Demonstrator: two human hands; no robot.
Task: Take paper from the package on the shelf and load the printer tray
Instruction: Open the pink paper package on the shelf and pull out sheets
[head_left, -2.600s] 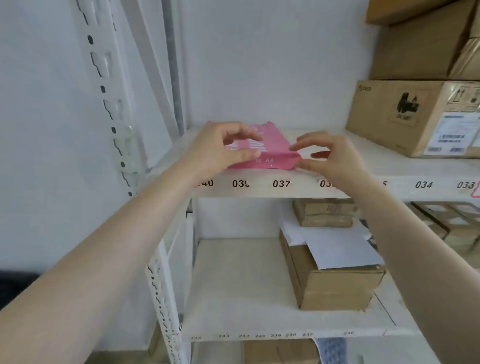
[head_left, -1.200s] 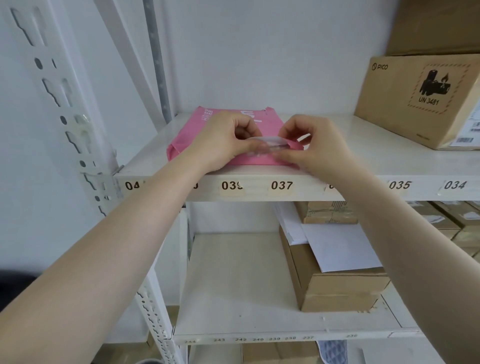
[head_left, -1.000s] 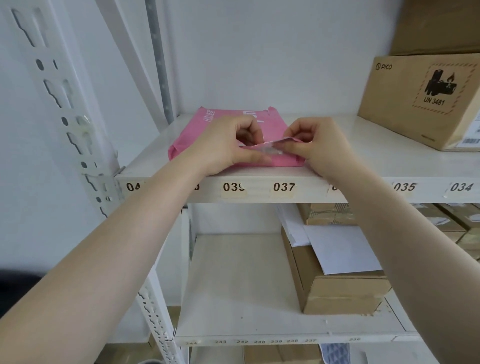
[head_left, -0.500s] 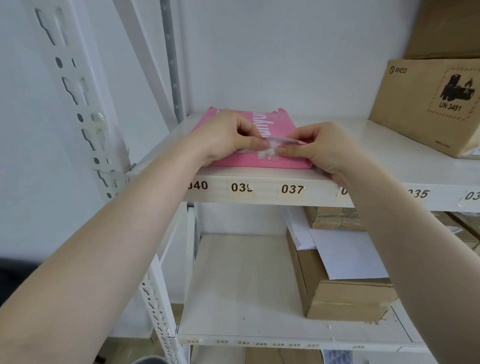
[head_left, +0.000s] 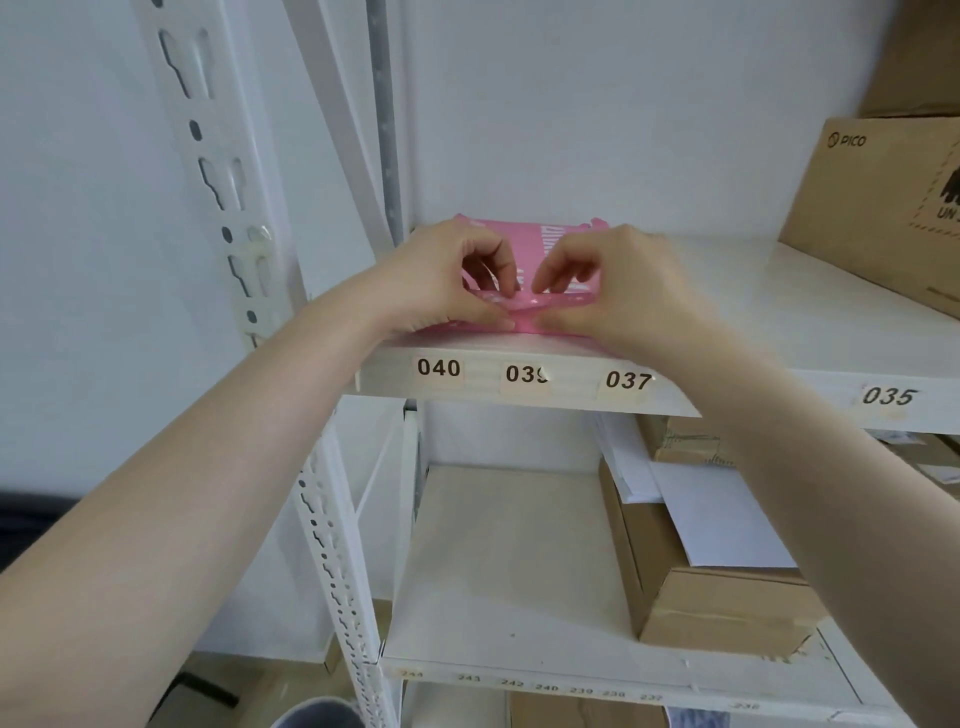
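A pink paper package (head_left: 545, 244) with white lettering lies flat on the upper white shelf (head_left: 753, 312), near its front edge above labels 039 and 037. My left hand (head_left: 441, 280) and my right hand (head_left: 613, 286) meet at the package's near end. Both pinch the pink wrapper flap there between thumb and fingers, lifting it slightly. The hands hide most of the package front. No loose paper sheets show inside it, and no printer is in view.
A brown PICO carton (head_left: 883, 208) sits at the right of the same shelf. On the lower shelf (head_left: 498, 571) stand brown boxes (head_left: 701, 597) with white sheets (head_left: 722, 514) on top. A perforated white upright (head_left: 218, 171) rises at the left.
Both hands have stayed on the package's near end, their fingertips moving closer together on the wrapper flap and raising it. The view has shifted right and slightly down.
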